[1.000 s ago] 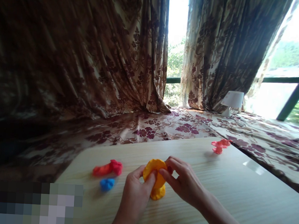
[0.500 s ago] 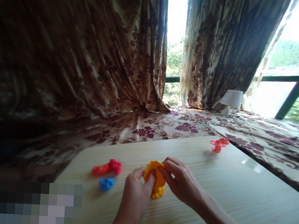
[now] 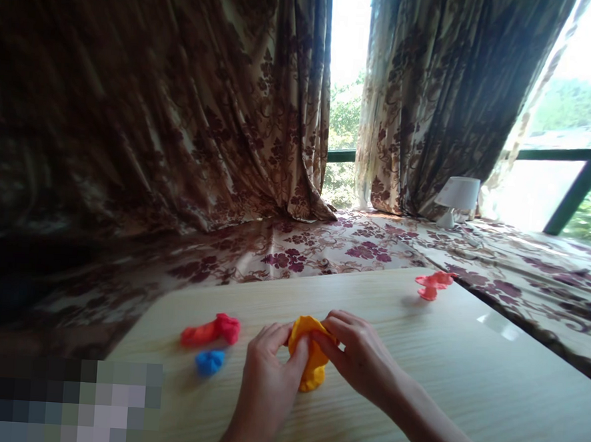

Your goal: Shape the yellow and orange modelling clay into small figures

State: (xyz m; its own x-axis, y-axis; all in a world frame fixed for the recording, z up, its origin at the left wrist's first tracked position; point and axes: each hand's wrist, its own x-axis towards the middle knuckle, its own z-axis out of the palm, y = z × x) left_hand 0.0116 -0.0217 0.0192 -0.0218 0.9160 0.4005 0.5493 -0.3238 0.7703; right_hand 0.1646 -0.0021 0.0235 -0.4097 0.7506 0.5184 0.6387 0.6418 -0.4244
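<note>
The left hand (image 3: 269, 373) pinched the yellow doughy piece (image 3: 315, 363) between thumb and fingers, and the right hand's (image 3: 362, 350) fingertips gripped its right edge. Left of the fingers lay a blue lump (image 3: 209, 362) and a red piece (image 3: 210, 331); well beyond them, rightward, stood a coral piece (image 3: 429, 285).

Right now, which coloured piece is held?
The yellow piece, gripped by the left hand and right hand; the red piece, blue piece and pink piece rest untouched.

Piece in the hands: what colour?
The piece is yellow-orange all over what shows; best seen in the head view.
</note>
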